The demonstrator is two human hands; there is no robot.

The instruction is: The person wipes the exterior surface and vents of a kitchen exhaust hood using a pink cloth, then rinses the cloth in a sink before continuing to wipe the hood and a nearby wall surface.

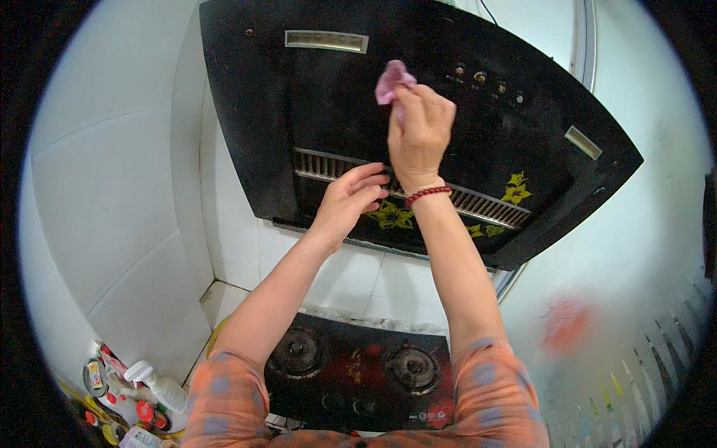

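Observation:
My right hand grips a pink cloth against the black front panel of a range hood. Most of the cloth sticks out above my fingers; the rest is hidden in the grip. Lower and to the left, my left hand has slightly bent fingers and holds nothing. Its fingertips are at the slatted metal vent; whether they touch it I cannot tell. Yellow flower prints show just below those fingers. A row of round control buttons lies to the right of the cloth.
Below the hood sits a black two-burner gas hob, partly covered by my arms. White wall tiles rise behind it. At lower left stand a white spray bottle, a red-lidded jar and several other containers.

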